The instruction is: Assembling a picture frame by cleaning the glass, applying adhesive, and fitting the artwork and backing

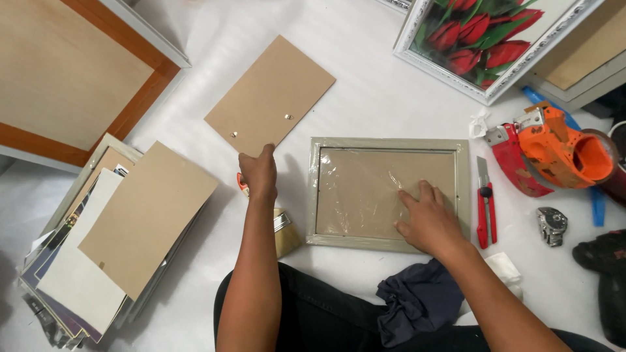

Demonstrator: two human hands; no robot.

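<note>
Now your left hand pinches the brown backing board; your right hand presses flat, fingers open, on the wrapped grey frame.

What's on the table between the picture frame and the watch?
A red utility knife lies between the picture frame and the watch, seen in the head view.
</note>
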